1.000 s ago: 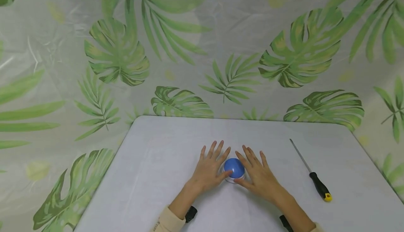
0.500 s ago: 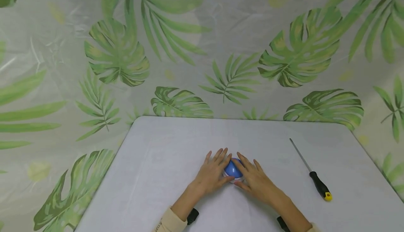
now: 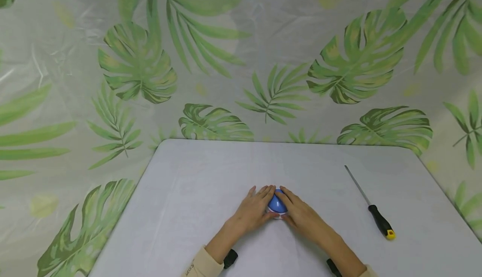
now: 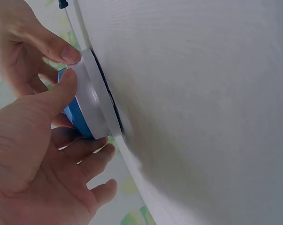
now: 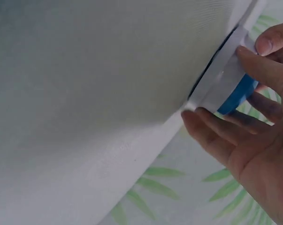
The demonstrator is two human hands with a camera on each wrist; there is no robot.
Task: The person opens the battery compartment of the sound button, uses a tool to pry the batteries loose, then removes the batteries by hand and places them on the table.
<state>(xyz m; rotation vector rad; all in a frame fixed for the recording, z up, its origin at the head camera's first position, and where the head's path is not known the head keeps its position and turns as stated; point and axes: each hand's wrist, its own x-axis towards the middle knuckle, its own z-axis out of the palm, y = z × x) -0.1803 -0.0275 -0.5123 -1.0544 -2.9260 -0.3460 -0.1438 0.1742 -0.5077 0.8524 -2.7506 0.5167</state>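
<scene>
Against a leaf-print backdrop (image 3: 211,59), we see the left hand (image 3: 249,211) and right hand (image 3: 306,216) share a pinching grip on a blue-domed white device (image 3: 277,204) mid-bench (image 3: 196,176), likely steadying it from both sides, a screwdriver (image 3: 381,221) well apart at right.

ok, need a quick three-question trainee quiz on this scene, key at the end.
1. True or false: the screwdriver lies on the table to the right of the right hand.
2. Fill in: the screwdriver's handle is black with a ____ end.
3. Choose: what do the left hand and right hand hold between them?
A) a roll of tape
B) a blue-topped white object
C) a green cup

Key: 1 true; 2 yellow; 3 B.
</scene>
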